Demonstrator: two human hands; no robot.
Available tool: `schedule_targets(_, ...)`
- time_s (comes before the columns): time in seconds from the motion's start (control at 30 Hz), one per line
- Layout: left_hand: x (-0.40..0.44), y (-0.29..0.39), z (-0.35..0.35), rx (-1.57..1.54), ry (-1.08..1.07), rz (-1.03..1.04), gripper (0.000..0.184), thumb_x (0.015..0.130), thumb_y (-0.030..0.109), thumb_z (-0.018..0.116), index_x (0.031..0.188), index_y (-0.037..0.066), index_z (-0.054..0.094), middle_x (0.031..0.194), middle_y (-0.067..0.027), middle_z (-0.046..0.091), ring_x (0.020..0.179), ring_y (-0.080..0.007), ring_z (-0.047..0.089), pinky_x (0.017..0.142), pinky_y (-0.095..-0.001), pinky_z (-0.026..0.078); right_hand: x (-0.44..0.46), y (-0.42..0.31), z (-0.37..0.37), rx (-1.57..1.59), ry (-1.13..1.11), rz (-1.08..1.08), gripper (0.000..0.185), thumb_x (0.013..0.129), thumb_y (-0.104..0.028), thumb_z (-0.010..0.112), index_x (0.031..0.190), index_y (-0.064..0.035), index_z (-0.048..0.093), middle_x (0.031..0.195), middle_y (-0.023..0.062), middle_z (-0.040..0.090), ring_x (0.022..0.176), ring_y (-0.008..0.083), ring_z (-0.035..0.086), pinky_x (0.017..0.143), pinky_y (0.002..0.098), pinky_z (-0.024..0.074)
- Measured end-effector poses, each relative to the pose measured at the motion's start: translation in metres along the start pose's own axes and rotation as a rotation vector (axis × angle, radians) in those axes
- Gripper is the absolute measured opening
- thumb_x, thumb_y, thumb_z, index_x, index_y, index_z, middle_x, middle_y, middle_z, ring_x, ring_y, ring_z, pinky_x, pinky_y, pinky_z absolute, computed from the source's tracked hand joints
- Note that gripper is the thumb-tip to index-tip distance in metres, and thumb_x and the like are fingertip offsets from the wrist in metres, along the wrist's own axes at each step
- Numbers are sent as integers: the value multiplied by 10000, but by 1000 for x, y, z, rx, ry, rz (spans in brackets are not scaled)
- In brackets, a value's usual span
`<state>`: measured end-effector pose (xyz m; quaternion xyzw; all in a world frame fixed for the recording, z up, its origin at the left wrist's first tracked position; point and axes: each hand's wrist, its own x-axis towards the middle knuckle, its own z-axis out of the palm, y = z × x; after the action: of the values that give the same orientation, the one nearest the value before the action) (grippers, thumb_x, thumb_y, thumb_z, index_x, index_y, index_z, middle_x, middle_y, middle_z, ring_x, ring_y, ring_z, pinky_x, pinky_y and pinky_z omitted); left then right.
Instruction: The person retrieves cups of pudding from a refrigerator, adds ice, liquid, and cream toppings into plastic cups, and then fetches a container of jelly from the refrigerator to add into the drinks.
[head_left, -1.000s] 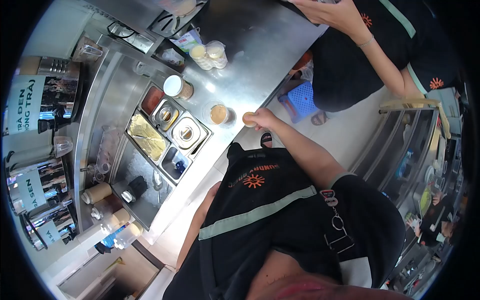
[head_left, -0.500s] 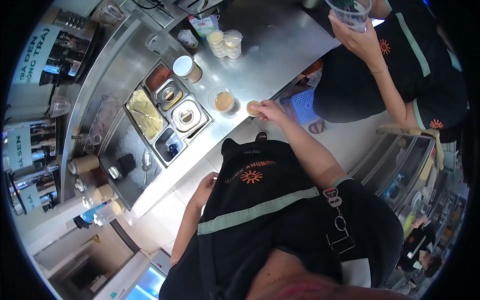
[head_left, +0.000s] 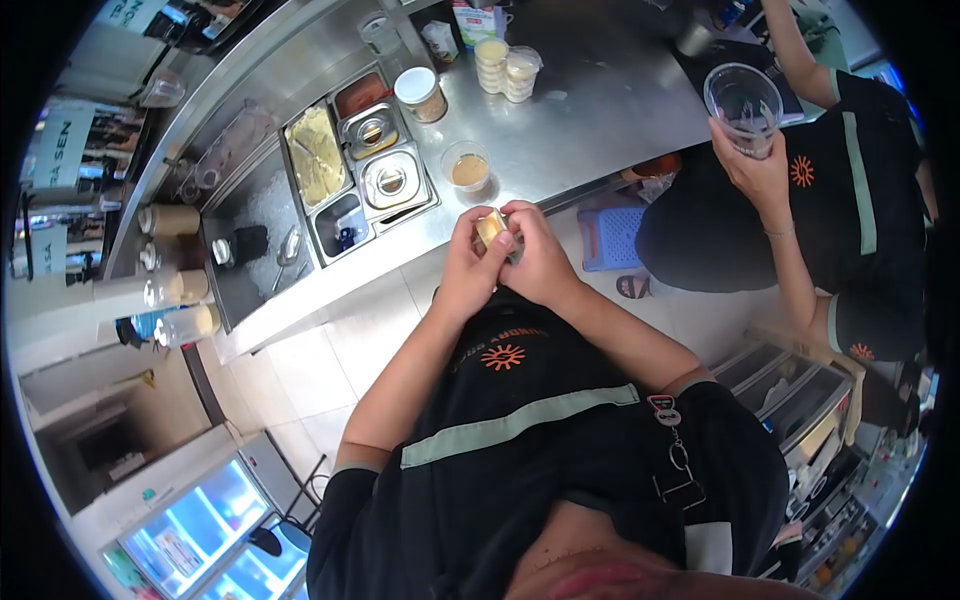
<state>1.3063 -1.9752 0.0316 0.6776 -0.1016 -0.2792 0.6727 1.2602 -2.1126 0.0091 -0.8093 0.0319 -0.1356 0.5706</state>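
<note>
Both hands meet just in front of the counter edge around a small cup [head_left: 490,228] with pale yellow contents. My left hand [head_left: 468,268] is closed on its left side, with the thumb across the front. On the other side, my right hand [head_left: 542,262] grips the same cup, its fingers curled round it. The fingers cover much of the cup, so whether it has a lid cannot be seen. Just beyond them on the counter stands a clear plastic cup [head_left: 468,172] with a light brown filling.
Lidded steel containers [head_left: 392,180] and a tub of creamy yellow food [head_left: 318,160] are set into the counter at left. Behind stand a white-lidded jar [head_left: 422,98] and stacked small cups [head_left: 507,72]. At right, a co-worker's hand [head_left: 760,185] holds a clear cup [head_left: 743,108].
My left hand has come up from my side to join the right. The small cup has left the counter edge and is now between both hands. The co-worker's cup appears lower.
</note>
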Motion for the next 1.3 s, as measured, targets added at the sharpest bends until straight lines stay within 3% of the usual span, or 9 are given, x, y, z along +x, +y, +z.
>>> schedule_targets(0.1,6,1,-20,-93,15,-26,524,958,109,619,1427,37,397,1303,-129,544,1023,-157,601,831,-276,522,12,-3,-13,-1,-101,-164,557,730,-185,826,1134,-37,471,1147,169,583,1019,277,624,868,380,500)
schedule_targets(0.17,13,13,-36,-162,-146,-80,554,935,109,638,1435,38,409,1308,-99,529,1064,-184,605,868,-324,541,26,5,-19,240,-347,185,656,727,-201,840,1228,-30,453,1179,162,591,1020,253,626,886,394,512)
schedule_targets(0.3,68,17,-67,-59,-135,-24,506,928,78,637,1393,8,450,1274,-111,577,1075,-197,616,916,-328,535,83,12,-15,270,-330,40,746,764,-151,810,1389,-57,415,1304,160,567,1132,254,624,898,349,534)
schedule_targets(0.6,164,-11,-119,60,-255,2,500,889,18,671,1353,-44,496,1284,-150,599,1091,-213,619,890,-342,560,146,77,20,268,-399,81,699,801,-71,776,1399,-14,418,1373,135,511,1242,249,553,1042,355,465)
schedule_targets(0.93,176,-2,-124,219,-284,-31,527,837,43,722,1331,-31,554,1269,-155,625,1054,-214,643,874,-339,547,146,89,19,257,-347,53,696,769,-119,803,1370,-23,464,1327,149,563,1250,250,559,1034,359,472)
schedule_targets(1.0,175,4,-119,577,-280,45,534,811,5,726,1322,2,574,1256,-117,636,1067,-198,635,902,-319,533,146,92,17,-40,-358,-48,703,746,-207,817,1354,-97,482,1317,112,582,1259,268,550,1100,461,382)
schedule_targets(1.1,172,9,-112,711,-246,15,548,756,-7,756,1283,12,610,1253,-132,634,1078,-226,641,917,-330,528,143,97,18,-163,-336,-50,690,729,-288,813,1325,-158,492,1306,73,595,1260,277,541,1147,562,237)
schedule_targets(1.2,173,2,-113,835,-241,253,548,735,-14,759,1265,5,619,1248,-143,629,1078,-251,647,916,-342,530,139,100,21,-222,-329,-25,669,736,-309,799,1313,-168,489,1311,55,591,1254,266,544,1161,604,136)
schedule_targets(1.3,172,1,-113,850,-215,201,537,723,-11,767,1242,0,631,1249,-138,624,1080,-267,647,916,-352,530,137,96,20,-289,-328,-27,674,735,-320,791,1318,-165,489,1315,64,582,1260,268,536,1165,605,126)
